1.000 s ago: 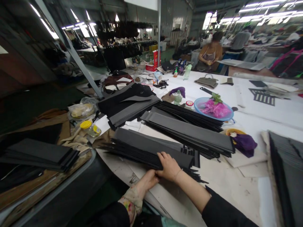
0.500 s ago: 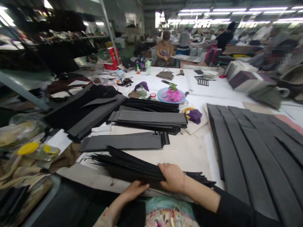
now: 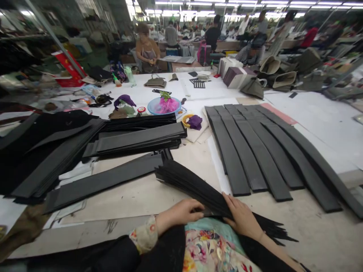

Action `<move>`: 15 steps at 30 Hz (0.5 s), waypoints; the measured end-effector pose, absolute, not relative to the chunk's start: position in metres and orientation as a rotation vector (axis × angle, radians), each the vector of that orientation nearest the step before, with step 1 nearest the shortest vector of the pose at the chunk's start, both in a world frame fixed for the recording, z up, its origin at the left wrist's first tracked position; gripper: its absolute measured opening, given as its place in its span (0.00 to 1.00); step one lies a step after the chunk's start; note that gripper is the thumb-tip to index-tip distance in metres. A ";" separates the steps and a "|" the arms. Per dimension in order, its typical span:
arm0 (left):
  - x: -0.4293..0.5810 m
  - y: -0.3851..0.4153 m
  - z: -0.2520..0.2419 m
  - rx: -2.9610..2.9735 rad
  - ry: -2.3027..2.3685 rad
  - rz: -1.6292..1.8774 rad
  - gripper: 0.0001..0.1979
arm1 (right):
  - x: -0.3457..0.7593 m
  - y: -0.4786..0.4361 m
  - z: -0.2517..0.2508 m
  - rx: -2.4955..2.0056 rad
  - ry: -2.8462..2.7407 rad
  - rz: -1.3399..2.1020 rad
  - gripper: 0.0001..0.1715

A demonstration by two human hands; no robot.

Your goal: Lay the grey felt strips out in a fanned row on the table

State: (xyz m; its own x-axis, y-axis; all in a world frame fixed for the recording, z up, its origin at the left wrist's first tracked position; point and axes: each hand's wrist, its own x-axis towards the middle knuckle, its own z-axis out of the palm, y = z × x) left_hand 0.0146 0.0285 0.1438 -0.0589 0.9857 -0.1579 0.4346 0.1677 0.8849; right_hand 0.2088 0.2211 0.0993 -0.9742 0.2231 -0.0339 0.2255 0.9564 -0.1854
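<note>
A thick bundle of black fabric strips (image 3: 195,181) stands on edge and slants across the table in front of me. My right hand (image 3: 244,215) is closed around its right part, fingers over the far side and thumb on the near side. Just left of that, my left hand (image 3: 183,213) is at the bundle's near edge, fingers loosely bent and thumb apart; I see nothing between them. Beyond the bundle's far end lies a short pile of dark grey strips (image 3: 107,175).
Stacked grey strips (image 3: 141,138) lie further back, with more dark strips (image 3: 56,162) at left. Overlapping rows of grey strips (image 3: 252,151) fan out at right. Behind are a blue basin (image 3: 151,107) with pink plastic and a purple cloth (image 3: 195,122). A co-worker (image 3: 147,49) sits across the table.
My view has swung right. The bundle has turned, its far end now pointing more away from me. Both hands have moved with it, the left closer to the right.
</note>
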 end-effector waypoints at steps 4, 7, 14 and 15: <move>0.018 0.053 0.163 1.855 1.721 0.756 0.25 | 0.206 0.214 0.080 0.439 3.149 -0.328 0.38; 0.011 0.072 0.153 2.041 1.908 0.452 0.37 | 0.204 0.214 0.085 0.384 3.155 -0.439 0.35; 0.006 0.084 0.120 2.051 2.047 0.194 0.34 | 0.317 0.295 0.107 1.410 2.904 -1.140 0.29; 0.006 0.084 0.119 2.056 2.051 0.198 0.35 | 0.341 0.308 0.104 1.725 2.774 -1.244 0.31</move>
